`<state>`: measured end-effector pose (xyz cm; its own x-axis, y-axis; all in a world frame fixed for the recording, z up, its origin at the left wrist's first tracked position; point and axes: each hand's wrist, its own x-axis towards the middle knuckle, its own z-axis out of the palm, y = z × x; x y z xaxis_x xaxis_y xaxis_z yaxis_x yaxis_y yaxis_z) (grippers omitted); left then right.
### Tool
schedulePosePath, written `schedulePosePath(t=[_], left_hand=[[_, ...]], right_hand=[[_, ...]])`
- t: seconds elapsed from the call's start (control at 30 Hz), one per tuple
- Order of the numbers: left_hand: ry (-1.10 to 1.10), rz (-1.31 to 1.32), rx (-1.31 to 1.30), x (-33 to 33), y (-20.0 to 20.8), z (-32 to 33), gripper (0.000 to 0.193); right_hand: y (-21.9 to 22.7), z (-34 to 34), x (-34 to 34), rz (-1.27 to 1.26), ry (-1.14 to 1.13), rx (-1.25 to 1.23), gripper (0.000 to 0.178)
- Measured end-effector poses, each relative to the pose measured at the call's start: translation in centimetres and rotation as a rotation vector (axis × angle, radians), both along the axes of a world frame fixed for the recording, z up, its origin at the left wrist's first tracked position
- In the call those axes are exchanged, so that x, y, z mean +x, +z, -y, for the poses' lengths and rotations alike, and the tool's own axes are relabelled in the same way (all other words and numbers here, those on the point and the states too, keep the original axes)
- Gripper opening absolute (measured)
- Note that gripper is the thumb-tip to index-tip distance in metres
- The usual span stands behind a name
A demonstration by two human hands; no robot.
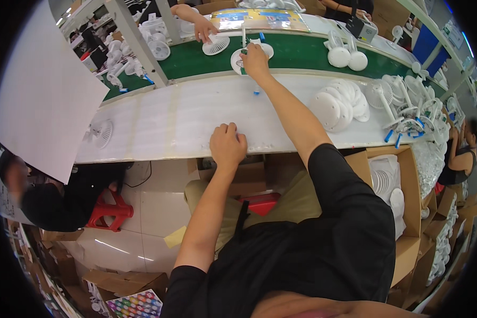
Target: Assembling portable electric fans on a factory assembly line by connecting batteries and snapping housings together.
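Observation:
My right hand [256,61] reaches across the bench to the green conveyor belt. Its fingers are closed on a white fan stand part [267,50], with a round base, an upright stem and blue-tipped wires showing around it. My left hand [228,146] rests at the near edge of the white bench [191,116]; its fingers are curled, and what they may hold is too small to make out. A small blue connector [256,90] shows below my right hand. Across the belt, another person's hand [204,29] touches a white fan head [215,45].
White round bases [336,103] are stacked to the right, beside a pile of fan parts [408,106] with blue connectors. A fan head [102,133] lies at the left. An open carton [411,212] stands by my right side. A white panel [47,90] rises at the left.

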<state>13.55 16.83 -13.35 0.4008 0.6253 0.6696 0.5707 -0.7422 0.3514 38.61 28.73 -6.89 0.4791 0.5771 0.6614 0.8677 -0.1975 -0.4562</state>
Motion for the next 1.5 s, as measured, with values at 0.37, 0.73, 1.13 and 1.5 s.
schedulePosePath(t=[0.37,0.73,1.13,1.5], left_hand=[[0.037,0.051,0.021,0.8,1.0,0.3,0.011],[-0.486,0.792,-0.44,-1.4,9.1,8.8,0.028],[-0.569,0.73,-0.64,-3.7,12.6,10.2,0.028],[-0.608,0.824,-0.543,-2.1,10.9,10.3,0.017]], right_hand=[[4.1,8.2,-2.5,-0.391,0.144,0.243,0.025],[6.6,27.0,-13.6,-0.652,0.38,0.137,0.021],[9.3,29.5,-17.0,-0.034,0.475,0.081,0.023],[10.9,28.5,-16.1,-0.045,0.567,-0.038,0.02]])
